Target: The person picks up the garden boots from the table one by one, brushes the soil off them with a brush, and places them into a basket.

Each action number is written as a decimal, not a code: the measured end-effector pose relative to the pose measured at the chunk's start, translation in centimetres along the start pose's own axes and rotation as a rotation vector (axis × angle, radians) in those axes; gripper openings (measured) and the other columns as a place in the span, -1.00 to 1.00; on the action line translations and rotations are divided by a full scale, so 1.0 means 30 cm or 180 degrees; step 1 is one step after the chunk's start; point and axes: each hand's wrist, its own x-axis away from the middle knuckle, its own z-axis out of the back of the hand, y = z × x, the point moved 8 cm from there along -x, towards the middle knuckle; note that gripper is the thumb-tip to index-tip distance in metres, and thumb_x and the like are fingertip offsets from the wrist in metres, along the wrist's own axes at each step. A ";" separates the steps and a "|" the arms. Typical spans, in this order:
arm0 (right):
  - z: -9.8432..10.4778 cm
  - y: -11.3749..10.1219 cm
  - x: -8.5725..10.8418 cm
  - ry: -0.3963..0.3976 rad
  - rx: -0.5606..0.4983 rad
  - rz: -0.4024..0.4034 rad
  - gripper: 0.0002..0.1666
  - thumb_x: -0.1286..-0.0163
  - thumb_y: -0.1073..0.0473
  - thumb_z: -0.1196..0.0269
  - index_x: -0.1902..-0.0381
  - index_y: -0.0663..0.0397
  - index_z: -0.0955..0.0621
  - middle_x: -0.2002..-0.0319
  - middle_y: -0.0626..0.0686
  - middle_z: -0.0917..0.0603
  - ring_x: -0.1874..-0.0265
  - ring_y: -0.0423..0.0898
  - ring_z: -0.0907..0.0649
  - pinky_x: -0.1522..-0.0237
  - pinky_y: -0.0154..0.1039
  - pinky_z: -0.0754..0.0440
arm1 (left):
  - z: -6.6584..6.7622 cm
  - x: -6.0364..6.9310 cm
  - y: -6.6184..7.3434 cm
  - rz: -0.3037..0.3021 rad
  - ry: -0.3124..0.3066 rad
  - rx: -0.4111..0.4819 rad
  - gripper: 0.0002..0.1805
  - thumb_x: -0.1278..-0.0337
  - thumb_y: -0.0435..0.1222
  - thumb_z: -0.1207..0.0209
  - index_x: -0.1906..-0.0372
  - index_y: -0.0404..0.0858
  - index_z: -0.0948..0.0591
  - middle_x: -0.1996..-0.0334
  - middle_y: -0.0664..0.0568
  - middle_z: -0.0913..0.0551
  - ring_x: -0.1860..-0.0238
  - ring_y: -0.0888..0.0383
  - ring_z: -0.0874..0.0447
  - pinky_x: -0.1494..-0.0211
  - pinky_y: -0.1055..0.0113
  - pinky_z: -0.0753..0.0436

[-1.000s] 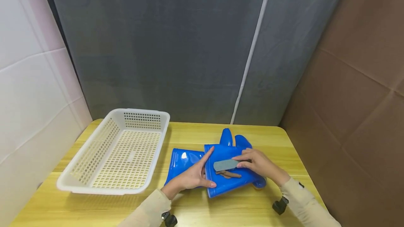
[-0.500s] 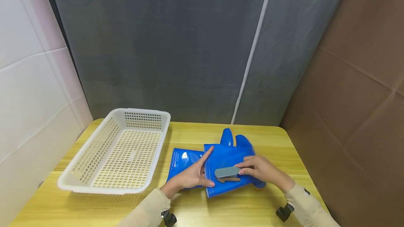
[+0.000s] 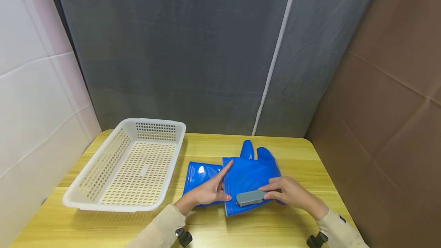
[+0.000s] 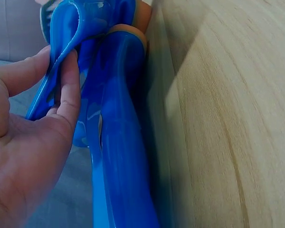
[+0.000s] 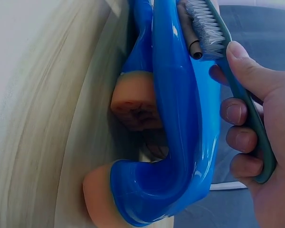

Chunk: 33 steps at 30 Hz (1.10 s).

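Two blue rain boots with orange soles lie on the table. The upper boot (image 3: 246,175) rests partly across the lower boot (image 3: 203,173). At its cuff my left hand (image 3: 208,190) pinches the rim; in the left wrist view, the thumb and fingers lie on opposite sides of the cuff wall (image 4: 61,52). My right hand (image 3: 289,192) grips the handle of a grey-green scrub brush (image 3: 249,197), bristles down on the upper boot's shaft. In the right wrist view a brown rolled strip (image 5: 190,33) lies between bristles (image 5: 206,28) and boot; its kind is unclear.
A white perforated plastic basket (image 3: 141,179) stands on the left of the wooden table (image 3: 206,232). A dark grey curtain (image 3: 189,56) hangs behind, with a white cloth (image 3: 44,87) on the left and a brown one (image 3: 386,106) on the right.
My right hand has drawn the brush down the boot's shaft, toward me and slightly right. The brown strip, visible before beside the brush, is now hidden in the head view. My left hand stays put.
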 end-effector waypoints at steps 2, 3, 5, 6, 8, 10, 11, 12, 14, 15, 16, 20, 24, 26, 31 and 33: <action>0.000 -0.002 0.006 0.0037 -0.0003 0.0034 -0.61 -0.37 -0.17 -0.22 -0.03 -0.20 -0.74 0.55 -0.29 -0.31 0.53 -0.44 -0.33 0.47 -0.52 -0.34 | 0.002 -0.001 -0.003 0.0007 0.0005 -0.0004 0.15 -0.25 -0.38 -0.24 -0.58 0.21 0.34 -0.57 -0.23 0.02 -0.39 -0.24 -0.42 -0.32 0.02 -0.58; 0.000 -0.003 0.008 0.0048 0.0011 0.0044 -0.62 -0.37 -0.16 -0.22 -0.03 -0.20 -0.74 0.54 -0.29 -0.32 0.52 -0.44 -0.33 0.46 -0.52 -0.34 | 0.002 -0.001 -0.003 0.0002 0.0000 0.0001 0.15 -0.25 -0.38 -0.24 -0.58 0.20 0.34 -0.57 -0.24 0.02 -0.39 -0.25 -0.42 -0.32 0.02 -0.58; 0.000 -0.007 0.012 0.0084 0.0019 0.0097 -0.63 -0.37 -0.15 -0.23 -0.02 -0.21 -0.75 0.54 -0.29 -0.34 0.52 -0.45 -0.32 0.47 -0.53 -0.34 | 0.004 -0.001 -0.004 0.0016 0.0008 -0.0002 0.15 -0.25 -0.38 -0.24 -0.58 0.20 0.34 -0.58 -0.23 0.02 -0.40 -0.25 -0.42 -0.32 0.02 -0.58; -0.001 -0.010 0.015 0.0104 0.0027 0.0139 -0.64 -0.37 -0.14 -0.23 -0.02 -0.20 -0.75 0.54 -0.29 -0.35 0.52 -0.46 -0.32 0.47 -0.53 -0.35 | 0.005 -0.001 -0.005 0.0018 0.0008 -0.0004 0.15 -0.25 -0.37 -0.24 -0.58 0.19 0.34 -0.58 -0.24 0.02 -0.39 -0.26 -0.42 -0.32 0.01 -0.58; 0.000 -0.016 0.022 0.0138 0.0040 0.0210 -0.65 -0.37 -0.12 -0.23 -0.01 -0.20 -0.75 0.54 -0.29 -0.37 0.52 -0.47 -0.32 0.47 -0.53 -0.35 | 0.006 -0.001 -0.008 0.0032 0.0004 -0.0006 0.14 -0.25 -0.38 -0.24 -0.58 0.20 0.34 -0.57 -0.25 0.02 -0.39 -0.27 -0.42 -0.31 0.01 -0.59; 0.001 -0.022 0.030 0.0170 0.0040 0.0263 -0.66 -0.37 -0.10 -0.24 -0.01 -0.20 -0.75 0.54 -0.29 -0.37 0.51 -0.48 -0.32 0.47 -0.54 -0.35 | 0.007 -0.001 -0.011 0.0053 0.0020 -0.0052 0.14 -0.25 -0.38 -0.24 -0.58 0.21 0.33 -0.58 -0.25 0.04 -0.39 -0.27 -0.42 -0.30 0.01 -0.60; 0.002 -0.024 0.033 0.0184 0.0047 0.0276 -0.67 -0.37 -0.10 -0.24 0.00 -0.21 -0.75 0.54 -0.29 -0.36 0.51 -0.48 -0.32 0.47 -0.54 -0.35 | 0.009 -0.002 -0.013 0.0071 0.0038 -0.0084 0.14 -0.25 -0.37 -0.24 -0.58 0.23 0.33 -0.58 -0.25 0.05 -0.39 -0.27 -0.42 -0.30 0.01 -0.60; 0.003 -0.027 0.037 0.0196 0.0065 0.0299 -0.67 -0.37 -0.10 -0.25 0.00 -0.21 -0.75 0.54 -0.29 -0.36 0.51 -0.48 -0.32 0.46 -0.54 -0.35 | 0.011 -0.001 -0.015 0.0082 0.0055 -0.0117 0.14 -0.25 -0.37 -0.24 -0.58 0.24 0.32 -0.58 -0.26 0.06 -0.38 -0.28 -0.42 -0.29 0.00 -0.60; 0.005 -0.032 0.044 0.0231 0.0094 0.0323 -0.68 -0.36 -0.09 -0.25 0.00 -0.22 -0.75 0.54 -0.30 -0.35 0.50 -0.48 -0.31 0.46 -0.53 -0.35 | 0.014 0.000 -0.016 0.0102 0.0093 -0.0174 0.14 -0.25 -0.36 -0.25 -0.57 0.26 0.31 -0.58 -0.27 0.08 -0.39 -0.30 -0.41 -0.29 -0.01 -0.60; 0.006 -0.033 0.047 0.0239 0.0092 0.0308 -0.68 -0.36 -0.10 -0.26 0.00 -0.23 -0.75 0.54 -0.30 -0.35 0.49 -0.48 -0.32 0.45 -0.53 -0.35 | 0.016 0.000 -0.017 0.0119 0.0113 -0.0198 0.14 -0.24 -0.36 -0.25 -0.57 0.28 0.30 -0.58 -0.27 0.09 -0.39 -0.31 -0.40 -0.29 -0.02 -0.60; 0.006 -0.034 0.050 0.0253 0.0104 0.0304 -0.68 -0.35 -0.10 -0.26 0.01 -0.24 -0.75 0.54 -0.30 -0.35 0.49 -0.48 -0.32 0.44 -0.53 -0.36 | 0.017 0.000 -0.017 0.0134 0.0130 -0.0217 0.14 -0.23 -0.35 -0.26 -0.57 0.29 0.30 -0.58 -0.26 0.09 -0.39 -0.32 -0.39 -0.28 -0.03 -0.60; -0.001 -0.035 0.062 0.0248 0.0052 0.0244 -0.67 -0.34 -0.12 -0.26 -0.01 -0.25 -0.75 0.53 -0.31 -0.38 0.44 -0.47 -0.36 0.40 -0.52 -0.38 | 0.021 0.003 -0.016 0.0163 0.0162 -0.0234 0.15 -0.22 -0.37 -0.26 -0.57 0.29 0.29 -0.58 -0.28 0.11 -0.39 -0.35 -0.37 -0.27 -0.07 -0.60; -0.005 -0.043 0.072 0.0300 -0.0005 0.0327 -0.66 -0.33 -0.08 -0.28 0.00 -0.19 -0.76 0.56 -0.27 -0.37 0.44 -0.47 -0.35 0.39 -0.52 -0.38 | 0.023 0.004 -0.014 0.0182 0.0189 -0.0278 0.15 -0.22 -0.38 -0.26 -0.57 0.28 0.29 -0.59 -0.27 0.12 -0.39 -0.35 -0.37 -0.25 -0.05 -0.62; -0.005 -0.051 0.079 0.0356 -0.0027 0.0424 -0.68 -0.31 -0.04 -0.31 0.02 -0.15 -0.77 0.58 -0.25 -0.38 0.44 -0.47 -0.34 0.40 -0.53 -0.37 | 0.024 0.003 -0.016 0.0188 0.0192 -0.0279 0.15 -0.22 -0.39 -0.26 -0.57 0.29 0.28 -0.59 -0.27 0.13 -0.38 -0.33 -0.39 -0.24 -0.04 -0.63; -0.020 -0.065 0.099 0.0323 -0.0141 0.0482 -0.72 -0.31 0.00 -0.32 0.06 -0.12 -0.78 0.55 -0.23 -0.50 0.42 -0.48 -0.35 0.40 -0.54 -0.38 | 0.028 0.003 -0.017 0.0222 0.0218 -0.0305 0.14 -0.22 -0.37 -0.26 -0.57 0.31 0.27 -0.59 -0.25 0.14 -0.38 -0.31 -0.39 -0.24 -0.03 -0.63; -0.033 -0.064 0.108 0.0280 -0.0178 0.0444 -0.73 -0.32 -0.01 -0.31 0.08 -0.12 -0.78 0.51 -0.24 -0.56 0.42 -0.48 -0.36 0.40 -0.54 -0.39 | 0.032 0.003 -0.015 0.0225 0.0238 -0.0333 0.14 -0.21 -0.36 -0.28 -0.57 0.31 0.26 -0.60 -0.25 0.14 -0.40 -0.33 -0.35 -0.26 -0.06 -0.61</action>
